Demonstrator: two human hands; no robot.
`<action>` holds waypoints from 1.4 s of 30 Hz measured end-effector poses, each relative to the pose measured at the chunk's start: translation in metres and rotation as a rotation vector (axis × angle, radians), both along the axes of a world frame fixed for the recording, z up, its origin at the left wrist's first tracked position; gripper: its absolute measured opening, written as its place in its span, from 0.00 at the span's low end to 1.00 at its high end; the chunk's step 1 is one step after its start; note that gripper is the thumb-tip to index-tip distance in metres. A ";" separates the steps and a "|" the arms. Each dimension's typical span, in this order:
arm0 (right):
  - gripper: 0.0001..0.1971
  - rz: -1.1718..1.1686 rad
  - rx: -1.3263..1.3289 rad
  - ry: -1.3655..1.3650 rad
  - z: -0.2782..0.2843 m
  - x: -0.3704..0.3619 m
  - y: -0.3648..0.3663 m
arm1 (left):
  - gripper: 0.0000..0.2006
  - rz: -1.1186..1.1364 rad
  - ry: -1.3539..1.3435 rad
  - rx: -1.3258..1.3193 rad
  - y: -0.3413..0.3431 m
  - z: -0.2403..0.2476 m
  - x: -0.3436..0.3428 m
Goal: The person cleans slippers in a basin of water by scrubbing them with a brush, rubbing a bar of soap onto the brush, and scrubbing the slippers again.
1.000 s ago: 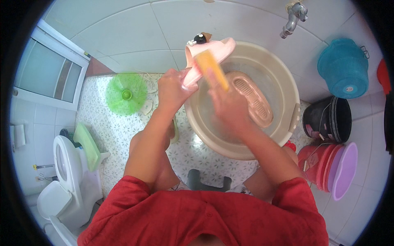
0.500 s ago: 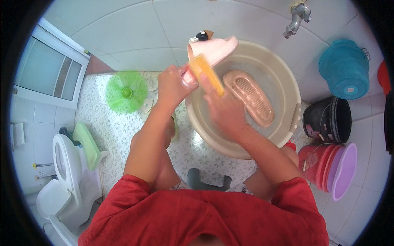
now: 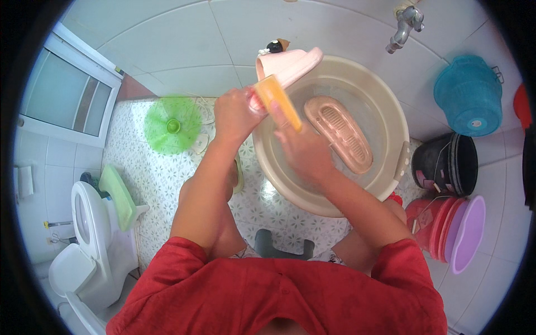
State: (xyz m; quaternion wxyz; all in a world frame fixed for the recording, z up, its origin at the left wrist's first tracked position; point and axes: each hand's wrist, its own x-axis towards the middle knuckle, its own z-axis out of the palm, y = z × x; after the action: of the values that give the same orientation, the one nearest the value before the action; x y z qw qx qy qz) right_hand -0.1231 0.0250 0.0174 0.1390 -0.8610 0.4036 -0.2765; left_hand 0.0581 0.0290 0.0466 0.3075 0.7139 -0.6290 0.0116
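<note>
My left hand (image 3: 234, 114) is closed on one end of a pale pink slipper (image 3: 298, 66), held tilted over the left rim of a beige basin (image 3: 279, 181). A small black, white and brown ornament (image 3: 274, 47) sticks out on the slipper's far side. My right hand (image 3: 306, 149) grips a yellow scrubbing brush (image 3: 281, 101), slightly blurred. The brush lies across the slipper close to my left fingers; its bristle side is hard to make out. Inside the basin rests a ridged, oval, copper-pink washboard (image 3: 339, 134).
A metal tap (image 3: 405, 28) juts from the wall. At right are a teal lidded bucket (image 3: 470, 95), a black bucket (image 3: 446, 164) and stacked red and purple basins (image 3: 468, 234). Leftward stand a green round cover (image 3: 173, 125) and a toilet (image 3: 92, 218). A grey stool (image 3: 282, 248) is below me.
The brush and my right hand have shifted slightly to the left along the slipper. The slipper has tilted a little; my left hand keeps its grip.
</note>
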 end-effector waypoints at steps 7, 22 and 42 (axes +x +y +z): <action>0.30 -0.242 0.073 -0.072 0.022 -0.025 -0.056 | 0.21 -0.071 0.050 -0.086 -0.003 -0.003 -0.001; 0.31 -0.182 -0.025 0.029 0.018 -0.019 -0.037 | 0.19 -0.113 -0.026 -0.056 0.003 0.001 -0.007; 0.29 -0.308 0.028 -0.062 0.008 -0.031 -0.048 | 0.22 -0.138 -0.098 -0.029 0.004 -0.003 -0.017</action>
State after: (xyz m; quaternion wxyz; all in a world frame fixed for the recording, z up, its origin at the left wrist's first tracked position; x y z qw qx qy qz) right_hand -0.1543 -0.0231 0.0254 0.1194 -0.7781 0.5300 -0.3152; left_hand 0.0412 0.0329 0.0434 0.2869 0.6630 -0.6905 0.0344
